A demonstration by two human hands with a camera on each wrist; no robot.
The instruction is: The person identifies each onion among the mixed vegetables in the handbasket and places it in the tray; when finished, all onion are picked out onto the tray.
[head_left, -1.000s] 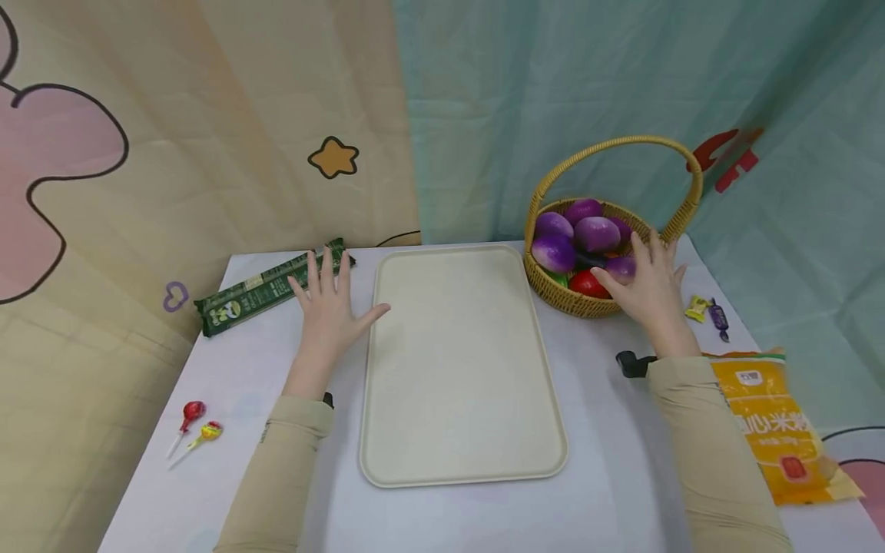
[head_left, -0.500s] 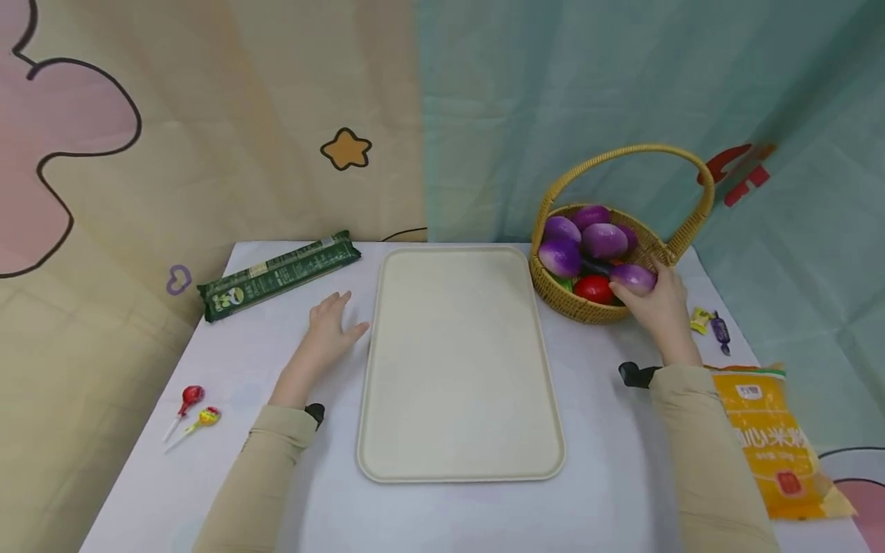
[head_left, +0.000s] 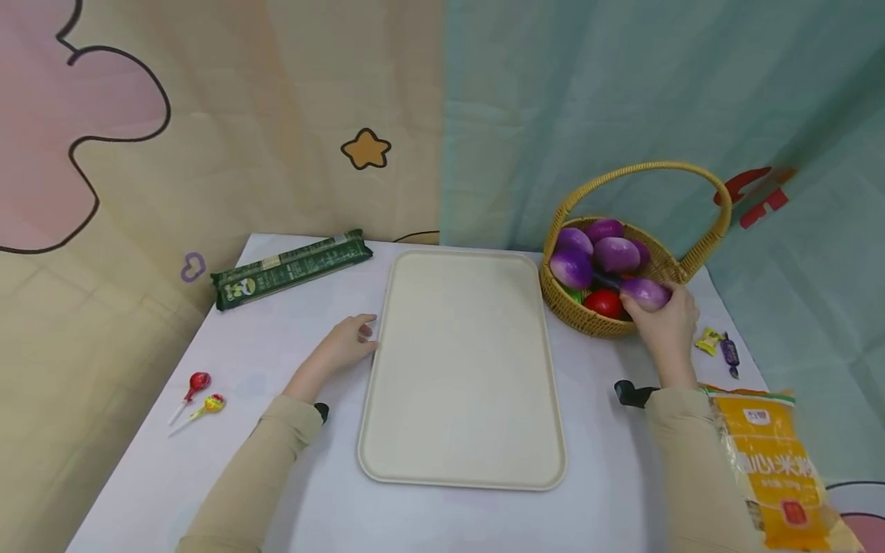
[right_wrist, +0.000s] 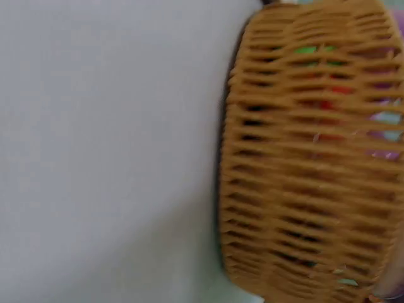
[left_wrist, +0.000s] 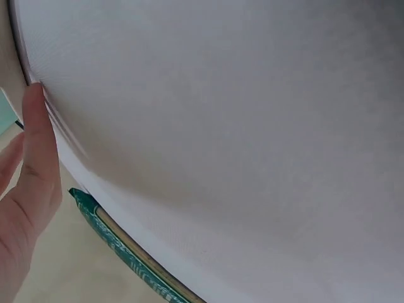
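Observation:
My right hand [head_left: 669,326] grips a purple eggplant [head_left: 644,293] that fades to white, thumb on its left and fingers round its right side. It lies at the front of a wicker basket [head_left: 588,322], beside a red tomato-like piece [head_left: 604,304] and several other purple pieces [head_left: 617,253]. In the right wrist view the basket's woven side [right_wrist: 303,164] fills the right half. My left hand [head_left: 342,343] is at the left rim of a cream tray [head_left: 470,369], fingers loosely bent. The left wrist view shows a finger [left_wrist: 41,136] reaching the tray's edge.
A green long packet [head_left: 290,269] lies back left. Two lollipops, one red [head_left: 199,382] and one yellow [head_left: 213,403], lie front left. Right of the basket are a yellow candy [head_left: 708,340] and a purple candy [head_left: 729,353]. An orange snack bag [head_left: 781,468] lies front right.
My right hand has come down from spread fingers over the basket and closed round the eggplant. The left hand has drawn back from near the green packet to the tray's left rim.

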